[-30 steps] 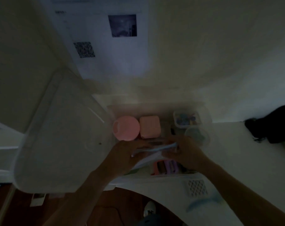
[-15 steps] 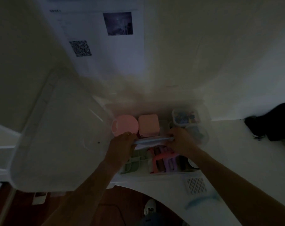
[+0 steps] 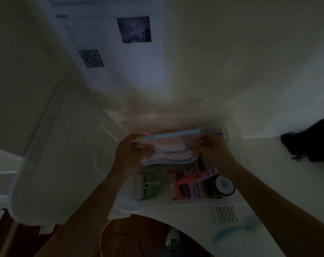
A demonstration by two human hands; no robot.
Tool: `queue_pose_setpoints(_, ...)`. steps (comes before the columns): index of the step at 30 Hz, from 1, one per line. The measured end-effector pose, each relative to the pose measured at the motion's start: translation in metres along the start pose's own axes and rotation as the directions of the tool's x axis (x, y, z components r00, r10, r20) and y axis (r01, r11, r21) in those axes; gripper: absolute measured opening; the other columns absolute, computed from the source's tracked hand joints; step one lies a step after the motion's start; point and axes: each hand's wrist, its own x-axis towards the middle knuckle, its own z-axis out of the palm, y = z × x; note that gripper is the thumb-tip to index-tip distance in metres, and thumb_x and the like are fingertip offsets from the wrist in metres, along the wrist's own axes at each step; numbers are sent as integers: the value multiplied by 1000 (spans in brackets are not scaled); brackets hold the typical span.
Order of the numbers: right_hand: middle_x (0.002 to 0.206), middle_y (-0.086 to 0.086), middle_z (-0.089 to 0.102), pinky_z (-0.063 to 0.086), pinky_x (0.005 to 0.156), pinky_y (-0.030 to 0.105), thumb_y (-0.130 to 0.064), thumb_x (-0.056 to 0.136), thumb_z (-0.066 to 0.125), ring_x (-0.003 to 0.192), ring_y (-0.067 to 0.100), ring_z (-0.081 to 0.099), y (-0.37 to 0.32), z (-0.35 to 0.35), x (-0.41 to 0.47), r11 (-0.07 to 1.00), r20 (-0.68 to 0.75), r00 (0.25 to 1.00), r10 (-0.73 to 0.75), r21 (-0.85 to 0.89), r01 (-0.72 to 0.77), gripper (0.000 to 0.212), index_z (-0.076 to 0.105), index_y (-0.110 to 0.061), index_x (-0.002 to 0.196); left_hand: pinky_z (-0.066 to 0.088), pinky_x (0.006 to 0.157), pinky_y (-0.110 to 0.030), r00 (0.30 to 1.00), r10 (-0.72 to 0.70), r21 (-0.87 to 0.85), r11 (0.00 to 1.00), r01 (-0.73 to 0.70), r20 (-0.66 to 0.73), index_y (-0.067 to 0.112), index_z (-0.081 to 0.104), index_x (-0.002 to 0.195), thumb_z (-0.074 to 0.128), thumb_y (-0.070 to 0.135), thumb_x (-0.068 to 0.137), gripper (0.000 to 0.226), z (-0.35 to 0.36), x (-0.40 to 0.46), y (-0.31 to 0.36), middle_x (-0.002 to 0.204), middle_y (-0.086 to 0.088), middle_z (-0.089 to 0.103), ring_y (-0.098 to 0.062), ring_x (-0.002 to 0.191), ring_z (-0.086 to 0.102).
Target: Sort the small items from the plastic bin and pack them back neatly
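The zip bag [image 3: 168,147] is coming up higher out of the plastic bin [image 3: 178,203] now, left hand [image 3: 128,156] and right hand [image 3: 213,153] each pinching a top corner, so it's probably getting sorted out next.

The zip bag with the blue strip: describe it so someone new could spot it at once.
Find the clear plastic bin on the white table. Above its far half, the left hand and right hand hold a clear zip bag by its top corners. Only it has a pale blue seal strip and hangs above the clips below.
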Motion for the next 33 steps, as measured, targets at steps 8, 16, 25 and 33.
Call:
queue_pose_setpoints(8, 45, -1, 54, 49, 47, 26, -13, 85, 75, 44, 13, 49, -17, 29, 19, 949, -58, 973, 221, 245, -201, 24, 57, -11, 70, 50, 68, -34, 932, -363, -263, 900, 348, -7, -5, 73, 96, 89, 31, 58, 54, 0, 16, -2, 91, -27, 72, -26, 77, 66)
queue_pose_setpoints(16, 70, 4, 69, 55, 69, 37, 0, 79, 77, 64, 11, 66, -15, 20, 14, 994, 49, 996, -71, 86, 66, 17, 67, -13, 72, 49, 62, -26, 969, -247, -65, 968, 244, -31, 11, 69, 75, 88, 19, 63, 24, -11, 16, -7, 67, -3, 71, -15, 65, 66)
queue_pose_setpoints(25, 63, -6, 49, 36, 58, 29, -9, 78, 73, 62, 18, 52, 20, 7, -9, 830, 224, 950, -218, -469, 301, 23, 51, -13, 79, 51, 71, -25, 966, 175, 583, 772, -255, 190, 22, 77, 85, 82, 28, 76, 12, -5, -22, -30, 86, 4, 74, -10, 73, 65)
queue_pose_setpoints(33, 96, 8, 67, 50, 68, 34, -18, 77, 68, 86, 29, 64, 28, 16, -10, 554, 231, 946, -226, -769, 320, 34, 59, -13, 110, 49, 46, -28, 886, 263, 738, 489, -464, 382, 22, 71, 72, 82, 21, 67, 12, 27, -20, -40, 71, 1, 65, -23, 62, 66)
